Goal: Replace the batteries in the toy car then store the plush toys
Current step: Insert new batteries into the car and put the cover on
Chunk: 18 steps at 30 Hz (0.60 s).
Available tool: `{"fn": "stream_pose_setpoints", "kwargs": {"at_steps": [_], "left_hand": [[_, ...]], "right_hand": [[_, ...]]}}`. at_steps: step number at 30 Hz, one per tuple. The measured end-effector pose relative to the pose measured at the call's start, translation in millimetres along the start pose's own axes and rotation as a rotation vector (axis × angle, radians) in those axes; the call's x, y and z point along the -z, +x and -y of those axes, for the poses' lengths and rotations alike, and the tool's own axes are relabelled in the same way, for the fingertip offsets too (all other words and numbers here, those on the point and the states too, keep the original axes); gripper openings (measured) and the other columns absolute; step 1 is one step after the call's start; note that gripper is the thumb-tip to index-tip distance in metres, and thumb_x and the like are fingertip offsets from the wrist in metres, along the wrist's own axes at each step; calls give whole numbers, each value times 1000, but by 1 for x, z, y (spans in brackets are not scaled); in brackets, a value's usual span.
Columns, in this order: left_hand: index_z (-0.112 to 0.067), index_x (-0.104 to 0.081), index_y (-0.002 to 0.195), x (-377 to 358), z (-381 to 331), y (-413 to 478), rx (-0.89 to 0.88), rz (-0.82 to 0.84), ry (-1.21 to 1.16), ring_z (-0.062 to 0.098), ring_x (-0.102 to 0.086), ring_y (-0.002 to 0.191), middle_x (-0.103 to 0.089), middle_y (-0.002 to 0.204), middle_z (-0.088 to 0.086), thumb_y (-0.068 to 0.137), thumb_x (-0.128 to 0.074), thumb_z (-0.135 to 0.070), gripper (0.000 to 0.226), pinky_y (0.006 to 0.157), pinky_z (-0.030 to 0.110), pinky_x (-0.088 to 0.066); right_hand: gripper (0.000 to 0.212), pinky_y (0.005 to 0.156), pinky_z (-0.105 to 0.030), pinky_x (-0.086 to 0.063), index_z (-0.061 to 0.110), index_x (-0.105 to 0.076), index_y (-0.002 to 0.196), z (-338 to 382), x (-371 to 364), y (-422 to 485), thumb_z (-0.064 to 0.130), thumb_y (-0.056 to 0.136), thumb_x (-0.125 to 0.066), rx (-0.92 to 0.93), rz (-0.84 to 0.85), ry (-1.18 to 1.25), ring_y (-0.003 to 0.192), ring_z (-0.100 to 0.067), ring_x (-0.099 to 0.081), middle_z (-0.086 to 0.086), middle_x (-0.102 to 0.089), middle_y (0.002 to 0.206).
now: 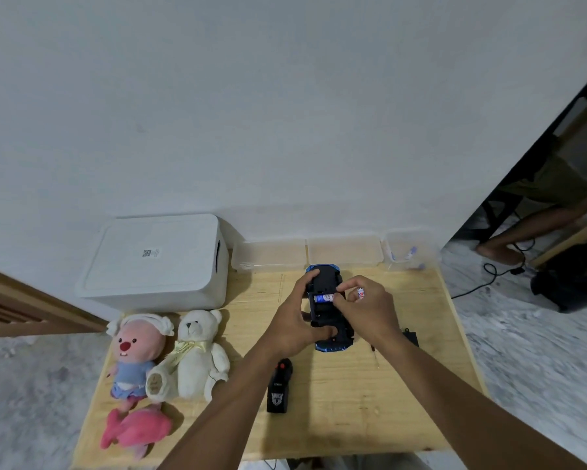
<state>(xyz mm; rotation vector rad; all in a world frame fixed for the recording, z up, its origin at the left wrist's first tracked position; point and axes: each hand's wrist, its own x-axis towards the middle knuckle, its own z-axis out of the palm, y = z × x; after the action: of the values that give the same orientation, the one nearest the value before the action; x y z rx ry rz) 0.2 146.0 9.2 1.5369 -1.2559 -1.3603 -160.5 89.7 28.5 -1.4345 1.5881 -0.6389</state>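
A blue toy car (326, 312) lies upside down on the wooden table (353, 408), its black underside and battery bay facing up. My left hand (293, 322) grips the car from the left. A blue and white battery (323, 297) lies across the bay, and my right hand (365, 305) pinches its right end. A second battery (360, 293) is tucked between that hand's fingers. Three plush toys lie at the table's left: a pink beaver (134, 354), a white bear (197, 354) and a pink dolphin (136, 430).
A white lidded storage box (156, 261) stands at the back left. Clear plastic containers (344, 251) line the back edge. A black remote control (279, 386) lies near my left forearm, and a small black cover (411, 336) and a thin screwdriver (375, 356) lie on the right. A person's legs (536, 225) are at far right.
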Motion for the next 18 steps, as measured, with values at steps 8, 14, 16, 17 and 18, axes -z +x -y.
{"fn": "stream_pose_setpoints", "kwargs": {"at_steps": [8, 14, 16, 17, 18], "left_hand": [[-44, -31, 153, 2, 10, -1, 29, 11, -22, 10, -70, 101, -53, 138, -9, 76, -88, -5, 104, 88, 29, -61], [-46, -31, 153, 7, 8, -3, 12, 16, -43, 0, -70, 99, -53, 141, -6, 75, -88, -5, 105, 93, 37, -61], [-47, -32, 152, 9, 6, -4, 8, 17, -49, 6, -72, 98, -53, 141, -7, 75, -88, -5, 105, 93, 38, -62], [-48, -32, 152, 10, 5, -5, 6, 17, -51, 8, -73, 98, -53, 141, -7, 75, -88, -6, 105, 93, 39, -62], [-49, -33, 151, 11, 4, -5, 7, 17, -53, 10, -74, 97, -53, 141, -7, 74, -89, -6, 104, 93, 40, -62]], "right_hand": [[13, 53, -19, -48, 12, -34, 115, 3, 32, 6, 6, 105, -40, 138, 402, 69, 46, -9, -54, 0, -68, 117], [15, 82, -23, -49, 24, -69, 101, 4, 34, 14, 22, 88, -77, 255, 359, 26, 97, 0, -65, 10, -72, 110], [19, 76, -13, -41, 31, -76, 98, 9, 32, 10, 27, 81, -83, 292, 331, -28, 101, 0, -61, 10, -70, 103], [20, 71, -11, -39, 33, -76, 96, 10, 30, 9, 27, 79, -84, 313, 320, -35, 96, -1, -62, 8, -70, 97], [21, 68, -10, -38, 33, -77, 95, 11, 28, 8, 25, 78, -85, 336, 311, -38, 90, -2, -64, 7, -72, 91]]}}
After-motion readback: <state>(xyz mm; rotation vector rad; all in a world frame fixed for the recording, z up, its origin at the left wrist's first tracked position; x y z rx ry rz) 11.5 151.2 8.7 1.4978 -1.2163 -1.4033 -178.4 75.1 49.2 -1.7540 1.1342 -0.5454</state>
